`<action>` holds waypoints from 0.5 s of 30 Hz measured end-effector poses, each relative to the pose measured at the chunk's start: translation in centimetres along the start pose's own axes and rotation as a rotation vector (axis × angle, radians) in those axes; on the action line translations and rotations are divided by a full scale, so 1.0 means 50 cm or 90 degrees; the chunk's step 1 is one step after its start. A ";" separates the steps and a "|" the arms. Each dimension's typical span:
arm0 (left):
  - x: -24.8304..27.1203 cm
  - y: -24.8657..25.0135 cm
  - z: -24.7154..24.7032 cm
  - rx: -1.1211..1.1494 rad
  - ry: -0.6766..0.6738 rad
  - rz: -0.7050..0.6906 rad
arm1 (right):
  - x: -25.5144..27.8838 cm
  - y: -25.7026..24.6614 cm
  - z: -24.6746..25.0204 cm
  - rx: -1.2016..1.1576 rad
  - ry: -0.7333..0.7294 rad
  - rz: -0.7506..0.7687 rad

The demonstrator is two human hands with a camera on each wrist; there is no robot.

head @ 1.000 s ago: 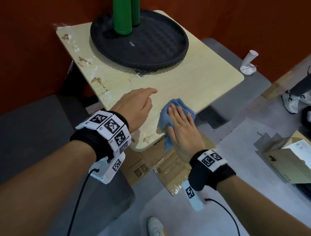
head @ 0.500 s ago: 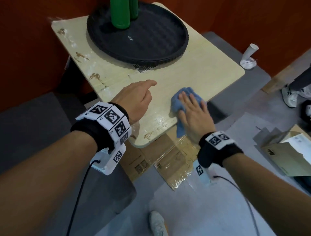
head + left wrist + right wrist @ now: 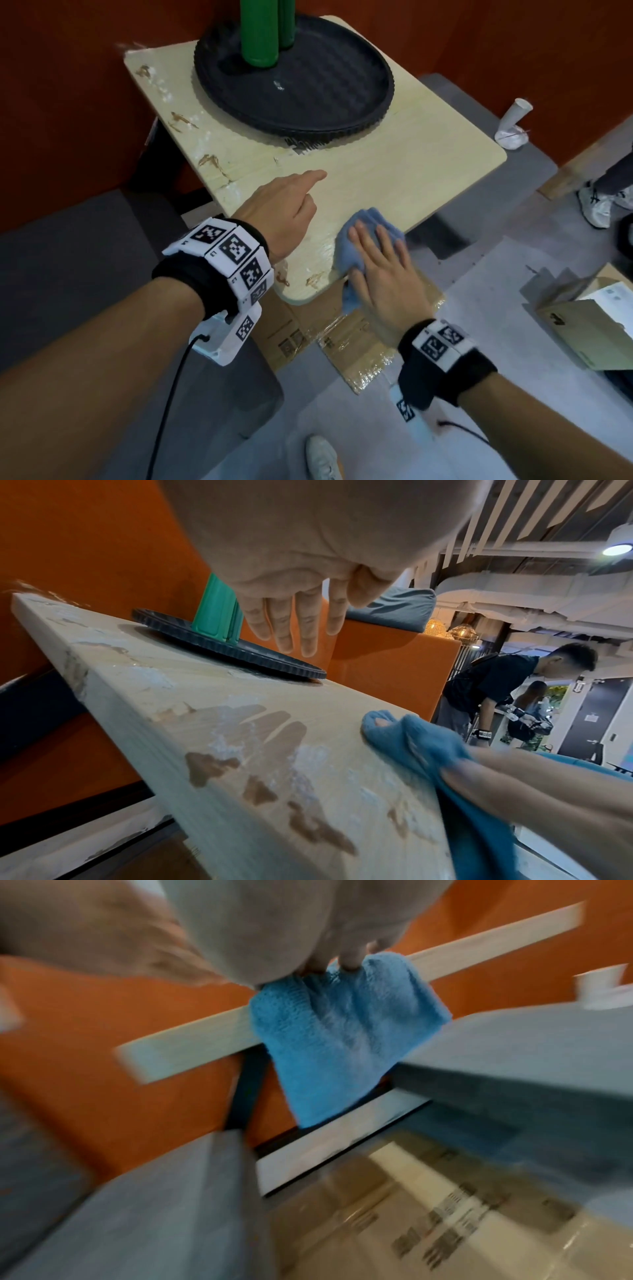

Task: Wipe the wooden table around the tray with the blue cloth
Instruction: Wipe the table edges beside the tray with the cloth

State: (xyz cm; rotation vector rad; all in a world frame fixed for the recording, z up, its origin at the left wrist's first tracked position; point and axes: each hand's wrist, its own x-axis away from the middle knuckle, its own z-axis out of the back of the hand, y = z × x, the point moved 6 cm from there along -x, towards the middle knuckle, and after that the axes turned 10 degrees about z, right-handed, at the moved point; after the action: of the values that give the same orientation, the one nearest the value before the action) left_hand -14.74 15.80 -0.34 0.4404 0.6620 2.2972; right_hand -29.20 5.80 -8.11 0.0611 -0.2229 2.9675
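Along the left edge of the table (image 3: 394, 164), brown smears (image 3: 212, 162) and white residue are seen, and more smears sit at the near corner. These are judged the likeliest spots to be missed, since they lie well apart from the cloth.

The left hand (image 3: 284, 209) is held above the tabletop, near the middle. Nothing is gripped by it: the fingers (image 3: 284, 626) hang loosely spread and the forefinger is extended. In the left wrist view a shadow is cast beneath it, so it appears to be clear of the wood. If it were lowered onto the residue, dirt could be carried to cleaner wood.

The tray (image 3: 342, 85) is set at the far end, with two green cylinders (image 3: 258, 31) standing on it. A broad sweep toward it could knock the rim and tip the cylinders.

The cloth (image 3: 363, 240) lies on the near right edge, bunched, and is pressed flat by the right hand (image 3: 383, 270), fingers straight and slightly spread. It is not pinched. Part of it hangs off the edge, as is shown in the blurred right wrist view. With no grip taken, a stroke outward could drag it off onto the cardboard (image 3: 359, 353) below.
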 end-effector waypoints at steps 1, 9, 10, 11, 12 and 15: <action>0.000 -0.003 -0.002 -0.001 -0.004 0.002 | 0.011 -0.016 -0.006 0.001 -0.019 0.030; 0.017 -0.016 0.009 0.016 0.003 0.012 | -0.015 0.021 0.016 -0.062 0.030 -0.086; 0.019 -0.018 0.006 0.016 -0.003 0.012 | -0.003 -0.032 0.004 -0.073 0.028 -0.062; 0.020 -0.019 0.002 0.017 -0.008 0.010 | 0.010 -0.086 -0.006 -0.091 0.026 -0.029; 0.020 -0.019 -0.002 0.017 -0.011 0.009 | 0.021 -0.127 -0.014 -0.118 0.027 0.001; 0.018 -0.013 -0.012 0.018 -0.015 0.011 | 0.031 -0.153 -0.028 -0.181 0.026 0.051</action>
State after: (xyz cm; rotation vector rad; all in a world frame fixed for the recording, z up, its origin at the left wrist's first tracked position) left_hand -15.30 16.62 -1.11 0.4871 0.6833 2.2973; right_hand -29.47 13.74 -8.29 -0.0457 -0.6512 2.9789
